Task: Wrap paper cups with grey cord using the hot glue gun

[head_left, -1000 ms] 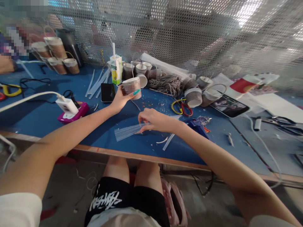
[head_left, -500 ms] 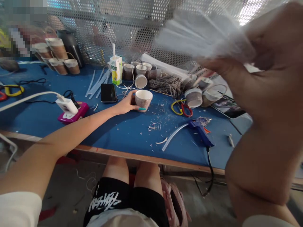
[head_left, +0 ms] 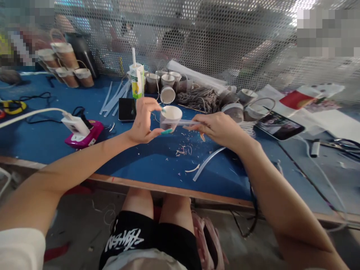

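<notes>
My left hand (head_left: 144, 122) is curled round a small white paper cup (head_left: 170, 116) held just above the blue table (head_left: 146, 161), thumb under its base and fingers at its rim. My right hand (head_left: 218, 127) pinches a clear plastic stick (head_left: 180, 122) that lies across the front of the cup, its tip pointing left toward my left fingers. Both hands meet over the middle of the table, above scattered shavings (head_left: 184, 150).
A black phone (head_left: 127, 109), a drink carton with straw (head_left: 136, 80), several paper cups (head_left: 165, 80), a pile of grey cord (head_left: 201, 98) and a tablet (head_left: 279, 125) lie behind. A pink block with a white plug (head_left: 81, 131) sits left. A clear stick (head_left: 206, 162) lies near the front edge.
My right hand came down from close to the camera to the cup with one clear stick. My left hand lifted the cup off the table and turned toward it.
</notes>
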The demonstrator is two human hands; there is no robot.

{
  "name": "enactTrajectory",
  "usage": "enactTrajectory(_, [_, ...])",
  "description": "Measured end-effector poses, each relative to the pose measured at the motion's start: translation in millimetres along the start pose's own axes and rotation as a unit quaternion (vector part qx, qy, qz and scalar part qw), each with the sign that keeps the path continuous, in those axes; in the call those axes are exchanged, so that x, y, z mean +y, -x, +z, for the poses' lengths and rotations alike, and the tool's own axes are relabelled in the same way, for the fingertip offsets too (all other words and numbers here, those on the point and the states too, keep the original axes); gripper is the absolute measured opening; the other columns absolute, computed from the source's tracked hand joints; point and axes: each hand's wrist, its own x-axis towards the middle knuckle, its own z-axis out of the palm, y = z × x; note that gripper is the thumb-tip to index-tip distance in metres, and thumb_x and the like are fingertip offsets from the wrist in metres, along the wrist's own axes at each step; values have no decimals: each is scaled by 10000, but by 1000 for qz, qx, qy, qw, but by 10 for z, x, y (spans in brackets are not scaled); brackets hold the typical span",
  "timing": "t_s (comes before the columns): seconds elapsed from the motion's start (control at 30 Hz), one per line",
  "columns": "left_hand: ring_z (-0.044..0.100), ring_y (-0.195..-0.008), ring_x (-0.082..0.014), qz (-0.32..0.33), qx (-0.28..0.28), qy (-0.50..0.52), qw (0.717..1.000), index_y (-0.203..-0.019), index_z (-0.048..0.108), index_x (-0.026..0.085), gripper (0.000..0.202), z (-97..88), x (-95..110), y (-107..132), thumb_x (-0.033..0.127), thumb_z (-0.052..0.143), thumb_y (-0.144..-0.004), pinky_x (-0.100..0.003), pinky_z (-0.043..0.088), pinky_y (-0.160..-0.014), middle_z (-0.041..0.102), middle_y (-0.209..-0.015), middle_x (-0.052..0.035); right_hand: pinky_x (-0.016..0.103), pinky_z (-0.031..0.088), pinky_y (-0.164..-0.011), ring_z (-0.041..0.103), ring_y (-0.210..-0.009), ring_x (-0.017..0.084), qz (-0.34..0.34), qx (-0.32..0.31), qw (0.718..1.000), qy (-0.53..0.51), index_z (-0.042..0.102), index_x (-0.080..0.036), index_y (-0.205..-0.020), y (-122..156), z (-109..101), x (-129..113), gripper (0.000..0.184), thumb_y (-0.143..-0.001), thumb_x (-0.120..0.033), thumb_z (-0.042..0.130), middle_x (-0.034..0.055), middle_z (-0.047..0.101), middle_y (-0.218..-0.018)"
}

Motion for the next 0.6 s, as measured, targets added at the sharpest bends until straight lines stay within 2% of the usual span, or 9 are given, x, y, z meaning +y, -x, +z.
enactTrajectory(0.1, [610,-972,-279,44,-27,-86,995,-1075,540,218,609,0,145,9,768,353,-891,-515,499,-963,609,-1006,-119,267,272,-556,594,-612,175,-1,5,999,31,625,-202,-825,1,78,-21,388,-1011,-487,438,18,656,-632])
enactTrajectory(0.23, [614,-807,-223,64,-25,-143,987,-1033,566,202,539,42,257,-13,684,337,-952,-406,518,-777,631,-898,-90,267,282,-556,577,-583,151,-16,29,999,12,588,-205,-756,6,139,-17,433,-1036,-455,373,6,669,-633])
enactTrajectory(0.4, [619,-623,-134,106,-36,-158,981,-978,566,196,260,23,318,-36,371,380,-1029,-252,440,-565,635,-708,-13,267,279,-563,552,-567,142,0,44,999,14,564,-202,-708,-27,217,3,452,-1036,-433,356,-1,639,-592])
enactTrajectory(0.5, [635,-593,-116,109,-24,-157,981,-977,561,192,222,15,294,-31,293,370,-1027,-227,431,-527,657,-692,-4,273,245,-560,516,-552,141,16,56,998,34,544,-199,-684,-55,271,13,459,-1032,-437,362,7,621,-596])
enactTrajectory(0.6, [662,-627,-125,100,-44,-148,983,-989,580,187,247,16,220,-13,295,360,-1020,-237,469,-558,685,-731,-21,279,229,-567,487,-548,143,16,73,996,42,560,-199,-697,-73,317,31,456,-1032,-430,353,15,600,-602])
